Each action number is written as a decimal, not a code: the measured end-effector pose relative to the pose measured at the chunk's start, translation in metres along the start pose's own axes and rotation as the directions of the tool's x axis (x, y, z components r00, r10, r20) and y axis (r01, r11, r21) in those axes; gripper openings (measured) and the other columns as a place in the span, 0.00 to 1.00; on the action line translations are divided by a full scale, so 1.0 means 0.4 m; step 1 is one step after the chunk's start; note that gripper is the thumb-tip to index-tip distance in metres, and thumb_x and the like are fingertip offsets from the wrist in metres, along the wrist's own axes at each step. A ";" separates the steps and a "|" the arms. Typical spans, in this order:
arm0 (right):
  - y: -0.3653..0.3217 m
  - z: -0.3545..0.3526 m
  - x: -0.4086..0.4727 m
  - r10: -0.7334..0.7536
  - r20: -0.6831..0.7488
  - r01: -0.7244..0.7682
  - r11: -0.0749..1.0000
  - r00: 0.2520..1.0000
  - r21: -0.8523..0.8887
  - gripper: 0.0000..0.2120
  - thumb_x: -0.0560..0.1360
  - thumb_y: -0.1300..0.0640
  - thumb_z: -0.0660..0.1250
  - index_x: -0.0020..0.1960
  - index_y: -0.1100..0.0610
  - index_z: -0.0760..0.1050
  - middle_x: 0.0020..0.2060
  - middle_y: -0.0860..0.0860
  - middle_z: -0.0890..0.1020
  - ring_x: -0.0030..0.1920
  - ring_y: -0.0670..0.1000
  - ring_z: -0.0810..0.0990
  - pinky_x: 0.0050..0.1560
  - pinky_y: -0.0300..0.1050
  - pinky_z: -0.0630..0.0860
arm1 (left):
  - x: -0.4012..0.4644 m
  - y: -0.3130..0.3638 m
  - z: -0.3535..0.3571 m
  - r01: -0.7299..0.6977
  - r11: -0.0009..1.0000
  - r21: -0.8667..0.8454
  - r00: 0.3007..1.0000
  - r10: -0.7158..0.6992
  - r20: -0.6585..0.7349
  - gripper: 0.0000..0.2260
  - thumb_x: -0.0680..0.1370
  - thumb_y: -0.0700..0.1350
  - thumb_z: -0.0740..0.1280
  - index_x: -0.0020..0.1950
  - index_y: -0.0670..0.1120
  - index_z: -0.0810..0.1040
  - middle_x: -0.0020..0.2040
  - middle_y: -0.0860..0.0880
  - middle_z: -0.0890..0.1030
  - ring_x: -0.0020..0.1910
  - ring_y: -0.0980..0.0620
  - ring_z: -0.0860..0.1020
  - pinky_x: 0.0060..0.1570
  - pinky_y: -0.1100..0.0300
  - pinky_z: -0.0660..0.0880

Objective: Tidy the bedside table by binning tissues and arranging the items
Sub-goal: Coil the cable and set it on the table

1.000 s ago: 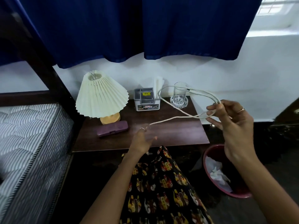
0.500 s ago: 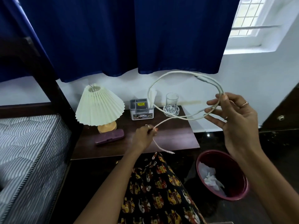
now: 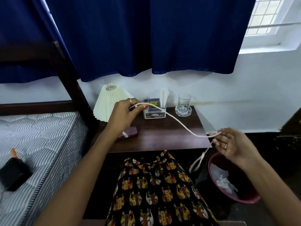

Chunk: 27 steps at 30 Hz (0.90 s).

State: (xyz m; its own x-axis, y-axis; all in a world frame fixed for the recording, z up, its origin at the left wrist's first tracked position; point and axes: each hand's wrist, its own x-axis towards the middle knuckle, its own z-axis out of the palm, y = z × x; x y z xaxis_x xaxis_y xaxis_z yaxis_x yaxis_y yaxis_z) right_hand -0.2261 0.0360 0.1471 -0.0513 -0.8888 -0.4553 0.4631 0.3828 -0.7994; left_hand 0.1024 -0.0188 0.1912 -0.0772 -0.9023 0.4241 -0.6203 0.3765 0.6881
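Mattress (image 3: 40,128), far left: striped, with a dark object lying on it that I cannot identify; not part of this step.

Lamp (image 3: 107,101): pleated shade at the table's back left corner, just behind my left hand. Keep the cable off it when I wind.

Left hand (image 3: 125,111): raised over the table, thumb and fingers pinching one end of the cable. This grip should stay firm as the anchor.

Case (image 3: 130,133): purple, flat on the table (image 3: 162,137) below my left wrist.

Cable (image 3: 171,118): pale cord stretched in the air from left hand to right, sagging across the organiser (image 3: 154,110); a loose tail hangs from my right hand past the table's front right corner, just above the bin. Judgement: draw it taut first, then gather even loops into one hand so nothing kinks.

Glass (image 3: 184,101): upright on a coaster, back right. The cord passes in front; a careless swing could tip it.

Right hand (image 3: 231,144): fingers loosely curled, cord nipped at the fingertips. Feed slack through here slowly.

Bin (image 3: 216,160): on the floor at right, tissues (image 3: 224,180) already inside.
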 end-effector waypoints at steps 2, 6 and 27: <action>0.025 -0.013 -0.001 0.090 -0.074 -0.093 0.994 0.993 -0.050 0.07 0.76 0.58 0.58 0.41 0.57 0.71 0.29 0.54 0.85 0.24 0.49 0.81 0.24 0.32 0.75 | 0.007 0.054 -0.004 -0.032 0.998 -0.060 0.999 0.035 0.038 0.09 0.75 0.50 0.71 0.43 0.45 0.84 0.29 0.54 0.78 0.29 0.61 0.71 0.31 0.64 0.66; 0.060 -0.032 -0.024 0.184 -0.131 -0.212 0.945 0.974 -0.250 0.10 0.78 0.55 0.61 0.40 0.60 0.72 0.27 0.57 0.83 0.21 0.50 0.79 0.18 0.32 0.70 | 0.014 0.165 0.007 -0.043 0.968 -0.248 0.994 0.066 0.085 0.09 0.75 0.46 0.70 0.39 0.42 0.83 0.23 0.61 0.74 0.24 0.65 0.70 0.28 0.76 0.62; 0.012 0.206 -0.076 -0.759 0.235 0.777 0.506 0.607 -0.374 0.08 0.80 0.61 0.59 0.46 0.53 0.74 0.32 0.51 0.77 0.32 0.47 0.76 0.38 0.40 0.77 | -0.125 0.262 0.081 0.407 0.621 -0.670 0.895 -0.128 0.426 0.12 0.82 0.48 0.58 0.46 0.45 0.78 0.29 0.53 0.74 0.27 0.56 0.71 0.32 0.66 0.69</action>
State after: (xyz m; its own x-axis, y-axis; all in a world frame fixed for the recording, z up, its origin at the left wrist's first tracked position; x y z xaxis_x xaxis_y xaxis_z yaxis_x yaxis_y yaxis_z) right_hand -0.1493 0.0443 0.1896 -0.1748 -0.8894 0.4223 -0.1363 -0.4029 -0.9050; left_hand 0.0159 0.0591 0.2230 -0.3229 -0.9456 0.0409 0.1066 0.0067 0.9943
